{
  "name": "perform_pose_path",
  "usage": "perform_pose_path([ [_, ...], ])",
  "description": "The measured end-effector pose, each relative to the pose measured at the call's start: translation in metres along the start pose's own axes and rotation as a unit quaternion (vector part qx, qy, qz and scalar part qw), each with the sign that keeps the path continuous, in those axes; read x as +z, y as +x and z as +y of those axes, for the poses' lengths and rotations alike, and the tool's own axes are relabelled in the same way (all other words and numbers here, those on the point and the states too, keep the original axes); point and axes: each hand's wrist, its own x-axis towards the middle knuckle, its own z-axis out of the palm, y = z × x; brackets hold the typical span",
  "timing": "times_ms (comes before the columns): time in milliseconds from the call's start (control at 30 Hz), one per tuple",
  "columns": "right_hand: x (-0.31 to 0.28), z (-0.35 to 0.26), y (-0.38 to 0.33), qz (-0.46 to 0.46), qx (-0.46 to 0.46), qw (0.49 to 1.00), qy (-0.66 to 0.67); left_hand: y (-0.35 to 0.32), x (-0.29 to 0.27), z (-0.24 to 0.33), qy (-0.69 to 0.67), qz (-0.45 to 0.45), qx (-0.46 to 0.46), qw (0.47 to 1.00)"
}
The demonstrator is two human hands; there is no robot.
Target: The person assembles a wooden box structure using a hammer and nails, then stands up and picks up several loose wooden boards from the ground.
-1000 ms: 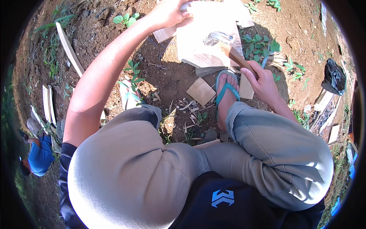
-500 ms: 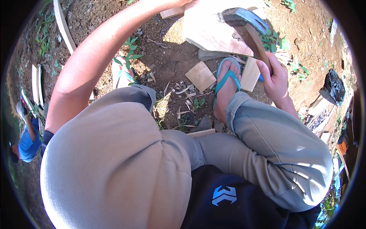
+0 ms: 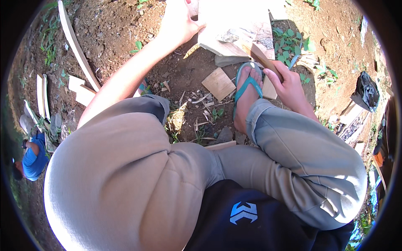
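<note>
so the person's crouched on bare dirt, chopping at a big pale slab of wood [image 3: 234,25] that sits at the top of the view. left hand [image 3: 178,23] is clamped on the slab's left edge, thumb hooked over it, steadying it. right hand [image 3: 289,85] is wrapped tight around a wooden handle [image 3: 264,60] that runs up toward the slab. i'd call it a hatchet, but the head end is lost in glare against the wood, so can't say if the blade is touching or buried.

progress, judging by the mess: a fair bit is already off. there's 1 flat squarish offcut [image 3: 218,83] just beside the foot in the teal flip-flop [image 3: 247,83], plus a scatter of thin chips [image 3: 201,106] on the dirt between the knees. the slab itself looks mostly whole though, so i'd guess plenty of shaping is left.

other stuff: long curved strip of wood [image 3: 77,46] far left, some flat boards [image 3: 41,98] beyond it, black bag [image 3: 366,92] off right.
</note>
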Motion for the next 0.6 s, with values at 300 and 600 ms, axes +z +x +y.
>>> perform_pose_path([
  [300, -0.015, -0.015, -0.003, 0.046, -0.037, 0.998, 0.003, 0.026, 0.002, -0.034, 0.068, -0.152, 0.002, 0.986],
  [600, -0.023, -0.016, -0.005, 0.058, -0.109, 0.990, -0.063, 0.037, 0.001, -0.041, -0.035, -0.183, 0.030, 0.982],
])
